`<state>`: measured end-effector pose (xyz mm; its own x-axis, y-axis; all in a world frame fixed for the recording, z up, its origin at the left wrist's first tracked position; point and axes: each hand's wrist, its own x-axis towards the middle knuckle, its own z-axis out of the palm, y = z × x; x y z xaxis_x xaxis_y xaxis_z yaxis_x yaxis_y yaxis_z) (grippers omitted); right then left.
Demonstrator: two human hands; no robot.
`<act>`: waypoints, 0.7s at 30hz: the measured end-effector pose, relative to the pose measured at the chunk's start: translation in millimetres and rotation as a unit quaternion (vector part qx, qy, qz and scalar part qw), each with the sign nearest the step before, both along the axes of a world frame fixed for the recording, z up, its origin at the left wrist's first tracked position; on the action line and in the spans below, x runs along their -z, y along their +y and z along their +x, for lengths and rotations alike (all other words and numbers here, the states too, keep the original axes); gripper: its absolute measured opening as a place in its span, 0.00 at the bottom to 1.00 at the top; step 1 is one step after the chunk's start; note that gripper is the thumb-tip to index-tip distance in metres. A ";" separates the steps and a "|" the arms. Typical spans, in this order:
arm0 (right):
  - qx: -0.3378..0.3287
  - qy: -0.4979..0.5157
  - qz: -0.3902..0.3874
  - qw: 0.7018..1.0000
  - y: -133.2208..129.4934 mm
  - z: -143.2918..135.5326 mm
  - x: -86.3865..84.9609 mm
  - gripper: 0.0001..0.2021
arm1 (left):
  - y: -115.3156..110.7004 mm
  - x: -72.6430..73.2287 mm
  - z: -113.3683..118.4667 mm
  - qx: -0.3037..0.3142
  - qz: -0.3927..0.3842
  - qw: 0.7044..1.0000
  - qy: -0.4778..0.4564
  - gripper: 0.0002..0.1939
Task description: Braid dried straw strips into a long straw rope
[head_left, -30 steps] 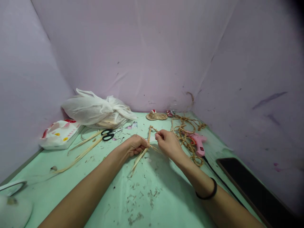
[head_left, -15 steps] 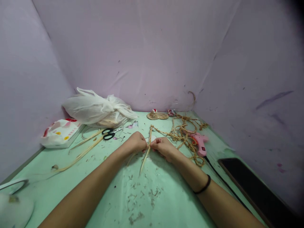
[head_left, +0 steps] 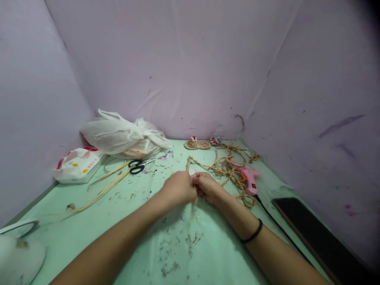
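Note:
A thin braided straw cord [head_left: 204,165] runs from the tangled braid [head_left: 233,170] at the right to a bend above my hands, then down between them. My left hand [head_left: 180,188] is closed at its lower end, back of the hand toward the camera and slightly blurred. My right hand [head_left: 206,185] touches it and pinches the same cord from the right. Loose strands hang blurred below my fingers. The exact grip on the strands is hidden.
Black-handled scissors [head_left: 137,166] and pale straw strands [head_left: 103,192] lie left, near a white plastic bag [head_left: 124,134] and tissue pack [head_left: 78,166]. A small woven slipper [head_left: 197,145] sits behind. Right are a pink glue gun [head_left: 251,178] with cable and a dark phone [head_left: 314,233].
My left hand has moved right and turned over the strands, now meeting my right hand. The loose strand ends have swung right and are mostly covered. My right hand has barely moved.

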<state>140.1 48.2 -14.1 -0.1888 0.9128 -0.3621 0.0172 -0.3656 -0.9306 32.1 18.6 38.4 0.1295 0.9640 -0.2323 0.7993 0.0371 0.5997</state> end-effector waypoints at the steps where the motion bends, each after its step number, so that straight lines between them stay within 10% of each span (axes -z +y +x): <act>1: -0.012 0.002 0.000 1.000 1.3 1.6 0.6 0.03 | 6.8 -1.2 -6.2 -0.019 -0.006 1.000 -0.012 0.05; 4: -0.035 0.014 -0.004 0.999 4.2 5.8 2.6 0.03 | 24.9 3.4 -19.8 -0.109 -0.083 0.979 -0.153 0.04; 9: -0.071 0.005 0.027 0.997 5.1 8.1 2.3 0.03 | 38.8 29.9 -20.7 -0.074 -0.255 0.896 -0.357 0.06; 14: -0.122 -0.117 0.138 0.976 10.2 11.5 6.0 0.02 | 40.9 34.2 -16.5 -0.093 -0.243 0.923 -0.284 0.08; 21: -0.149 -0.434 0.269 0.847 5.8 20.5 -13.6 0.06 | 31.0 29.3 -8.1 -0.105 -0.178 0.943 -0.261 0.09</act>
